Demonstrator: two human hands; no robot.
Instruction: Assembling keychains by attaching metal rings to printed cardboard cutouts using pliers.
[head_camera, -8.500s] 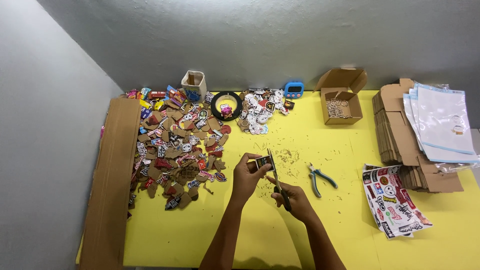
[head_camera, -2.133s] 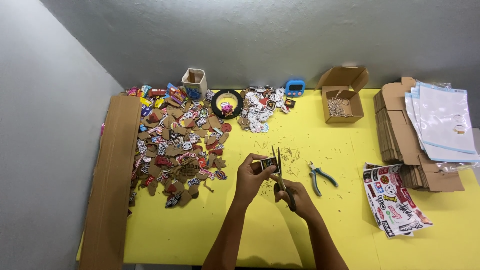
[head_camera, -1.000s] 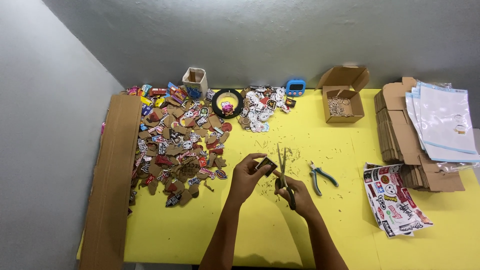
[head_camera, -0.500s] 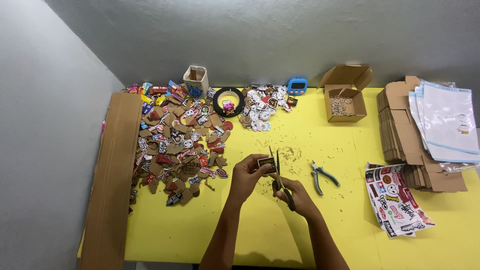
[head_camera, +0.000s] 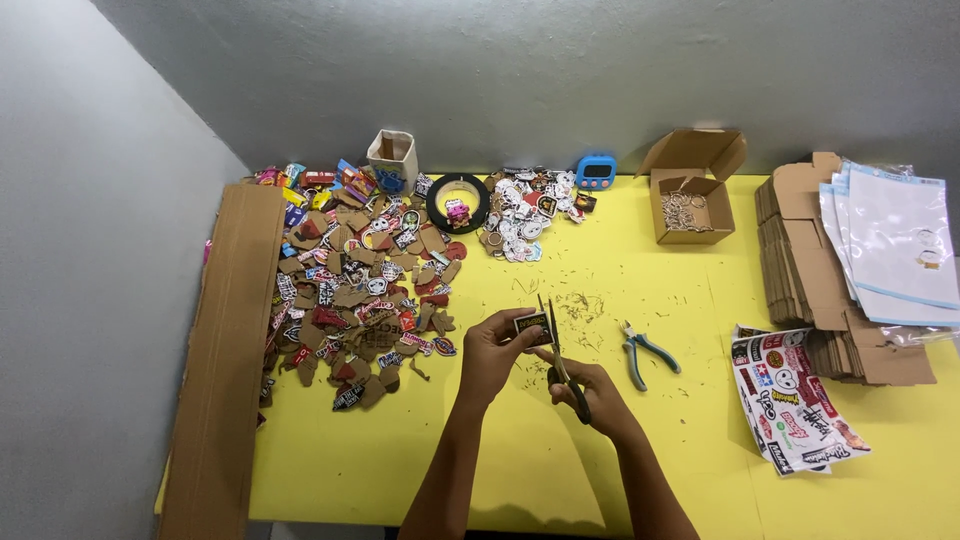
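Cardboard strip (head_camera: 225, 350): it lay flat along the far left edge of the yellow table (head_camera: 420, 450).
Cut pieces (head_camera: 360, 290): a wide heap of brown-backed shapes sat just right of the strip.
Left hand (head_camera: 492, 345): I pinched a small dark sticker piece (head_camera: 532, 325) by its edge, above the table's middle.
Right hand (head_camera: 590, 392): I was clenched through the handles of the scissors (head_camera: 562, 362), blades up against the piece.
Step in hand: I judged I was mid-trim round the piece's outline.
Next move: it seemed to call for turning the piece a little with my left hand so the blades could follow the edge.
Pliers (head_camera: 645, 352): blue-handled, they lay untouched just right of my hands.
Sticker sheet (head_camera: 790, 400): it lay further right, near a stack of flat cardboard (head_camera: 800, 250).
Surface: yellow, littered with fine trimmings (head_camera: 580, 305).
Room: a plain grey wall (head_camera: 540, 70) stood behind the table.
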